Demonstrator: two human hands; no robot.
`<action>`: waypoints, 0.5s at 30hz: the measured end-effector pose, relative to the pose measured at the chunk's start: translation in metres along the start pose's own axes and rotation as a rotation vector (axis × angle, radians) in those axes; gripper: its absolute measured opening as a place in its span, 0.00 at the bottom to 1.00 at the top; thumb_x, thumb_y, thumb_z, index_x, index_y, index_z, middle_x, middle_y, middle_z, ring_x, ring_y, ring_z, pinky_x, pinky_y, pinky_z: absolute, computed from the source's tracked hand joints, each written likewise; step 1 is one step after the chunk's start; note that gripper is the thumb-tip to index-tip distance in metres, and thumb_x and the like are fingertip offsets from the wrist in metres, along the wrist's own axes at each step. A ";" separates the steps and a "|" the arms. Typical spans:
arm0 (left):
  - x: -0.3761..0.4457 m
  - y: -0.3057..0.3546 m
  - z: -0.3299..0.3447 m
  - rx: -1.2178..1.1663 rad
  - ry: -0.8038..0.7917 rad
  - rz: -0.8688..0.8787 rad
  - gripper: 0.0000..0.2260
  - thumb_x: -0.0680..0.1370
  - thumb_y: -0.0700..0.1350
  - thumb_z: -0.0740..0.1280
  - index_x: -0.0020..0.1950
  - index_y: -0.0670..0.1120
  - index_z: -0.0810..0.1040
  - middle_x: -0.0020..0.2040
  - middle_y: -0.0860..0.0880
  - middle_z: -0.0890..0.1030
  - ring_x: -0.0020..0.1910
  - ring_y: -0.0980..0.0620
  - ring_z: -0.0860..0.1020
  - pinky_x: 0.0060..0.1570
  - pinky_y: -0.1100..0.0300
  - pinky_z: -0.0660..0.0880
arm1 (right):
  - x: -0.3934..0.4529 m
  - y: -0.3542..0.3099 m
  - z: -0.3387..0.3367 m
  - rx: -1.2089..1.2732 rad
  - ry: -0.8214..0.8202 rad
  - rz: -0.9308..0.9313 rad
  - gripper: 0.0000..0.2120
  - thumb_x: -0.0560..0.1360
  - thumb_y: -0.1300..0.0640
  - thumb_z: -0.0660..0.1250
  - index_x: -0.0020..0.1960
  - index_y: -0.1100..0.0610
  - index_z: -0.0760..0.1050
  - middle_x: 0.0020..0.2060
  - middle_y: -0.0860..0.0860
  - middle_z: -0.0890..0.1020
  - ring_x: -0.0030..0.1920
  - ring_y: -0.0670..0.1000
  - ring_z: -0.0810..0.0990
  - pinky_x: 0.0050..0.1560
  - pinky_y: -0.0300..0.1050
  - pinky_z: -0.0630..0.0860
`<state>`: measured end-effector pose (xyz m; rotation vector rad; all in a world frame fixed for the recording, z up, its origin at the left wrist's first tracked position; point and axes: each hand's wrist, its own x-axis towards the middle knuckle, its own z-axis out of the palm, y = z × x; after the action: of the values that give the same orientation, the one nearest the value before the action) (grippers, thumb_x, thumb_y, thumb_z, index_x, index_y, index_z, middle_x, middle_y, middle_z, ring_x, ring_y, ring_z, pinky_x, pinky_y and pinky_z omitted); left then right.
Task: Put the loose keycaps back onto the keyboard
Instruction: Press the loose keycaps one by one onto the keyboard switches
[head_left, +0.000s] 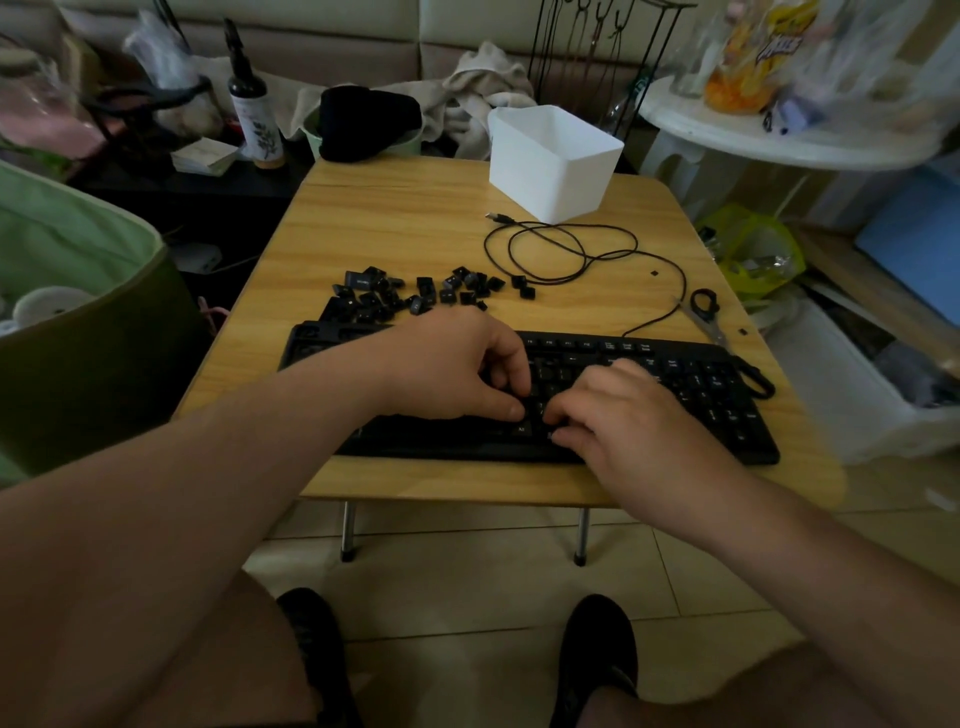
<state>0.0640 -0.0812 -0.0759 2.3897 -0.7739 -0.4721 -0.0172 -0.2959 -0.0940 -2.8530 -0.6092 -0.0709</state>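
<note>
Both hands' grips, left hand (457, 369) and right hand (623, 415), curl fingertips onto the black keyboard (701, 395); whether either pinches a keycap, I cannot tell; glossy loose keycaps (415, 293) lie just beyond on the wood-grain bench (395, 218).

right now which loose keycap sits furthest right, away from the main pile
The keycap at the right end of the scatter, just inside the cable loop. The other loose ones cluster further left, behind the left hand.

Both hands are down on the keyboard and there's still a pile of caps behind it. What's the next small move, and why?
Probably press the cap under the fingertips home. Both the left hand and right hand meet with curled fingers over the middle of the keyboard, as if seating one; the cap itself is hidden. Then reach for the loose keycaps behind it.
</note>
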 end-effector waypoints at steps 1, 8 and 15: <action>0.000 0.000 0.000 0.003 0.002 0.004 0.07 0.74 0.52 0.79 0.49 0.59 0.83 0.45 0.58 0.82 0.45 0.62 0.80 0.51 0.56 0.81 | 0.000 0.001 0.001 -0.028 0.013 -0.017 0.16 0.78 0.46 0.63 0.58 0.50 0.83 0.46 0.45 0.77 0.52 0.50 0.71 0.49 0.55 0.77; 0.000 0.002 0.000 -0.010 0.002 0.021 0.07 0.76 0.54 0.77 0.53 0.60 0.84 0.46 0.59 0.84 0.45 0.64 0.80 0.46 0.63 0.76 | 0.002 0.004 -0.007 0.217 0.081 0.108 0.05 0.79 0.50 0.70 0.53 0.42 0.82 0.47 0.37 0.79 0.51 0.39 0.75 0.52 0.40 0.73; -0.002 0.016 0.002 -0.221 0.106 -0.014 0.09 0.77 0.61 0.73 0.52 0.59 0.87 0.45 0.61 0.85 0.45 0.66 0.82 0.51 0.62 0.79 | 0.010 0.005 -0.021 0.672 0.277 0.255 0.09 0.78 0.58 0.72 0.46 0.42 0.81 0.42 0.38 0.85 0.45 0.39 0.83 0.42 0.32 0.76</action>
<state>0.0547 -0.0913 -0.0677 2.1961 -0.6238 -0.4100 -0.0058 -0.3006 -0.0740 -2.1891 -0.1593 -0.1776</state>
